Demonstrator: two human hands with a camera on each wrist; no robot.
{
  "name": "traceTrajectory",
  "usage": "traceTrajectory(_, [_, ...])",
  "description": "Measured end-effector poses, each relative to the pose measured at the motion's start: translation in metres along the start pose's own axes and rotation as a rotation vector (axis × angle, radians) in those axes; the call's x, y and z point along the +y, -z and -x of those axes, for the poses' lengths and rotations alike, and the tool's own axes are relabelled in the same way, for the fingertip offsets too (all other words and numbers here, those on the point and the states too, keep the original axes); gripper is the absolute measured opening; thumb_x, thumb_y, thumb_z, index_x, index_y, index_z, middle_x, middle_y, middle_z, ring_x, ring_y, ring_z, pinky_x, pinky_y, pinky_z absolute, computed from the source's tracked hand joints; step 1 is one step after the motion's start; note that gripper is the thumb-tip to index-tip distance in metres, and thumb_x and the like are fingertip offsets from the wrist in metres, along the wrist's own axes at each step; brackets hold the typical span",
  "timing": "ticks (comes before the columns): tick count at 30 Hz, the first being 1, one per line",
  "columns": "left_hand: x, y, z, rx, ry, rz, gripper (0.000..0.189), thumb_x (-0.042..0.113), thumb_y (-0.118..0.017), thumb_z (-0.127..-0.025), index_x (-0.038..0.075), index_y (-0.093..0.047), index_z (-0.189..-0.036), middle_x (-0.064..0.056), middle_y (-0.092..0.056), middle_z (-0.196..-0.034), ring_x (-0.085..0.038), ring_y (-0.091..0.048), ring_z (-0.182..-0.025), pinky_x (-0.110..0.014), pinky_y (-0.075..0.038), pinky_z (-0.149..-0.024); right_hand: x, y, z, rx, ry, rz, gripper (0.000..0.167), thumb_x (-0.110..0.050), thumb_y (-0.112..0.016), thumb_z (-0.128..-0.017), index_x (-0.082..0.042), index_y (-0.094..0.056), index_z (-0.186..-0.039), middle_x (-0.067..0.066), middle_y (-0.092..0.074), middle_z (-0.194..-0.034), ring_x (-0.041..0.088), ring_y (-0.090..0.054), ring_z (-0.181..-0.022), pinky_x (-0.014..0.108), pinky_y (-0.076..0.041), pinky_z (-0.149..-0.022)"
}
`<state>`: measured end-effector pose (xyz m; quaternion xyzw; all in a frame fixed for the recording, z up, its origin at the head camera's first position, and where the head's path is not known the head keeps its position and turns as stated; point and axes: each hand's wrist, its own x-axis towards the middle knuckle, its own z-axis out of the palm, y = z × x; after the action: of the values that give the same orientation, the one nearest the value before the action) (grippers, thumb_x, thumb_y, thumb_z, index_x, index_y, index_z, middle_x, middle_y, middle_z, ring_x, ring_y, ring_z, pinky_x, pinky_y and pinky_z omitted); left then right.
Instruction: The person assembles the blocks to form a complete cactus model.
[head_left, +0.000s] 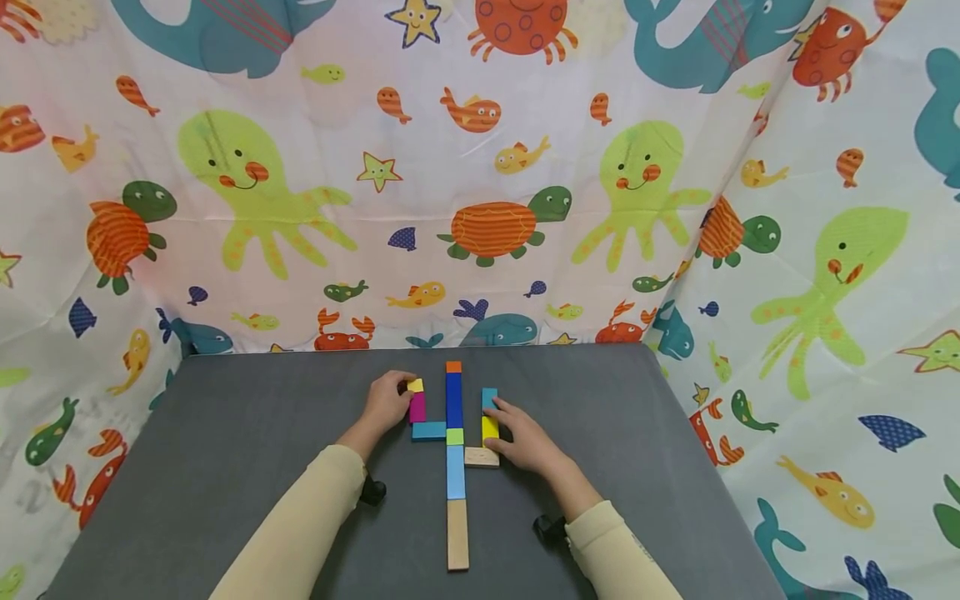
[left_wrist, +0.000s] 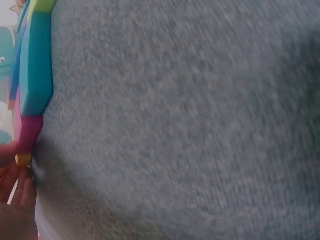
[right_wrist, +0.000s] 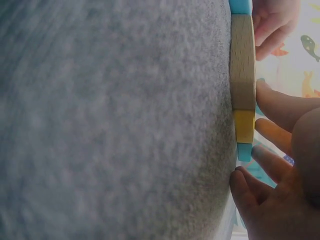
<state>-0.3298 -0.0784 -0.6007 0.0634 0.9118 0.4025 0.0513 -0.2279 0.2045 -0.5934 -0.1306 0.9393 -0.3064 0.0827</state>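
Note:
My left hand (head_left: 386, 403) pinches a small yellow block (head_left: 416, 385) at the far end of a magenta block (head_left: 417, 407). A teal block (head_left: 429, 431) lies across the near end of the magenta one and meets the middle column. On the other side, my right hand (head_left: 527, 437) rests its outstretched fingers along a teal-blue block (head_left: 488, 398) and a yellow block (head_left: 490, 428). In the right wrist view, the thumb is by a plain wooden block (right_wrist: 243, 60). The lower fingers reach past the blue block's end.
Between the hands runs a column of orange (head_left: 453, 367), dark blue (head_left: 453, 400), lime green (head_left: 454, 436), light blue (head_left: 455, 472) and long wooden (head_left: 457, 533) blocks. They lie on a grey table (head_left: 225, 467). A curtain with sea animals (head_left: 420, 233) hangs behind.

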Motion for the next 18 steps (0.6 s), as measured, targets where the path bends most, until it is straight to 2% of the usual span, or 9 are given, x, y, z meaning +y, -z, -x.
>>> traceTrajectory(10, [-0.004,0.002,0.001,-0.022,-0.031,0.018,0.036,0.007,-0.066,-0.103,0.003,-0.068,-0.139,-0.02,-0.061,-0.144,-0.038,-0.056,-0.132,-0.053,-0.049,-0.113,0.001,0.001,0.001,-0.011,0.012,0.007,0.063,-0.031,-0.072,-0.103,-0.011,-0.05,-0.159,0.014,-0.035,-0.171,0.042,-0.034,-0.156,0.063,-0.032,-0.122])
traceTrajectory(18, [-0.016,0.006,0.011,0.015,-0.095,0.078,0.044,-0.004,-0.059,-0.101,0.003,-0.063,-0.144,-0.019,-0.056,-0.145,-0.036,-0.058,-0.127,-0.054,-0.051,-0.109,0.001,-0.002,0.0,0.003,0.018,-0.012,0.064,-0.034,-0.069,-0.104,-0.014,-0.047,-0.161,0.011,-0.034,-0.172,0.042,-0.034,-0.156,0.064,-0.032,-0.122])
